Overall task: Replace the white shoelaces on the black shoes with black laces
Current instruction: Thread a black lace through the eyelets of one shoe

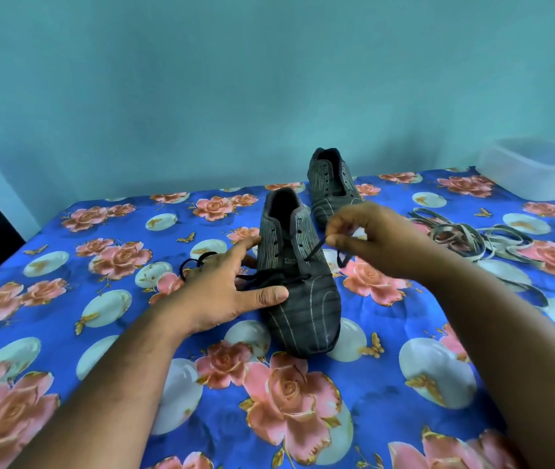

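Head view. Near black striped shoe [298, 286] stands on the blue floral cloth [387, 384], toe toward the camera. Left hand [222, 282], fingers straight, rests against its left side. Right hand [371, 238] pinches the thin black lace [316, 247] threaded at an eyelet. Second black shoe [332, 181] behind, unlaced. Removed white flat laces [465, 240] heaped at right, near a translucent plastic tub [536, 170].

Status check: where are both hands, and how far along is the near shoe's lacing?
Left hand open, steadying near shoe. Right hand pinching black lace, lowest eyelets threaded only. Far shoe unlaced. White laces piled right, clear of work.
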Tool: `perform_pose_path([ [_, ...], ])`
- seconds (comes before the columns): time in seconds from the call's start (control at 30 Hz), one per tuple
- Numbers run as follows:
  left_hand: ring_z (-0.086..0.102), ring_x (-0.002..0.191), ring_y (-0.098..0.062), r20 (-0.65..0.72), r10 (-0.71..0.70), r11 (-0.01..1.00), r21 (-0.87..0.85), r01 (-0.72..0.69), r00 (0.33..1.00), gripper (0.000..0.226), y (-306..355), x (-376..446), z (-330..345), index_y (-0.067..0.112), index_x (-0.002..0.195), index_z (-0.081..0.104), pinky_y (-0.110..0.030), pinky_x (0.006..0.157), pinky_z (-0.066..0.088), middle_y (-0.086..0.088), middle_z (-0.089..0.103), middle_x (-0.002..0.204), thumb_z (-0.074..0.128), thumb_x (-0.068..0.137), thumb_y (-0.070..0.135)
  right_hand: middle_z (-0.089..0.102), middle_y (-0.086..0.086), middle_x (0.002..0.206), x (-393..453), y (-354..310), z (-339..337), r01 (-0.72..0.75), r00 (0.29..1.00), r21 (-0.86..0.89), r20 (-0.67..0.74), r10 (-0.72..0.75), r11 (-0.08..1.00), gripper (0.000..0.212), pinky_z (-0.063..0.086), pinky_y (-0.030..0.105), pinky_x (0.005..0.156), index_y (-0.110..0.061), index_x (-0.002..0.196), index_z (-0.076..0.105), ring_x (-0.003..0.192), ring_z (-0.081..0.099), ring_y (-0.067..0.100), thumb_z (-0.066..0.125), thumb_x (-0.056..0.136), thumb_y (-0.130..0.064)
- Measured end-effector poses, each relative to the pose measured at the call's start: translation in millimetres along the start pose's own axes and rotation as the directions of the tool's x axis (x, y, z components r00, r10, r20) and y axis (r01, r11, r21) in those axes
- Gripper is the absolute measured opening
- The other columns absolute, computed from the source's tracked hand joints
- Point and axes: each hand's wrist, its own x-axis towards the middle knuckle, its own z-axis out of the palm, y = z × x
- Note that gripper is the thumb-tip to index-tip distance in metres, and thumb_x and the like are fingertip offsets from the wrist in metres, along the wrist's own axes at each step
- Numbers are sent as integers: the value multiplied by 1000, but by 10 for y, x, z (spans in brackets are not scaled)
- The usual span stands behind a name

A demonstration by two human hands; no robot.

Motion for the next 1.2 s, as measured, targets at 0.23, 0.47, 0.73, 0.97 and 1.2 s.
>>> perform_pose_path([
  [0.23, 54, 127, -8, -5, 7, 1000, 22, -7, 1000, 114, 34, -11, 10, 62, 146, 23, -45, 116, 38, 15, 55, 137, 68, 48, 96, 67, 5, 100, -20, 610, -222, -572, 770, -124, -422, 479, 811, 12, 48, 42, 80, -23, 96, 62, 100, 59, 33, 61, 95, -35],
  [0.47, 65, 103, -6, -26, 7, 1000, 28, -6, 1000, 116, 53, -44, -16, 56, 145, 30, -44, 110, 43, 15, 68, 96, 65, 43, 99, 64, -15, 101, -8, 44, 45, 109, 994, -84, 38, -106, 990, 29, 37, 17, 88, -30, 106, 70, 99, 50, 5, 73, 85, -49],
  [0.73, 66, 101, -8, -6, 4, 1000, -7, -4, 1000, 118, 48, -34, -9, 55, 145, 30, -47, 111, 40, 14, 66, 92, 67, 42, 99, 62, -17, 91, 21, 199, 17, 148, 988, -216, -21, -156, 965, 5, 45, 41, 88, -33, 90, 64, 92, 53, 17, 62, 93, -38],
  [0.97, 67, 95, -11, 11, 16, 999, -38, -16, 1000, 122, 93, -61, -10, 49, 148, 30, -45, 102, 50, 9, 65, 91, 70, 42, 95, 64, -3, 108, -44, 436, -147, -227, 968, -482, -207, 142, 846, 11, 38, 47, 91, -27, 101, 66, 114, 48, 30, 62, 98, -37],
  [1.2, 66, 93, -17, -18, 21, 999, -27, -22, 1000, 109, 51, -46, -19, 47, 144, 34, -43, 95, 53, 4, 63, 97, 74, 52, 89, 57, -4, 126, -22, 301, -79, -136, 988, -453, -125, 88, 881, 26, 40, 48, 98, -31, 119, 64, 123, 45, 27, 64, 94, -40],
])
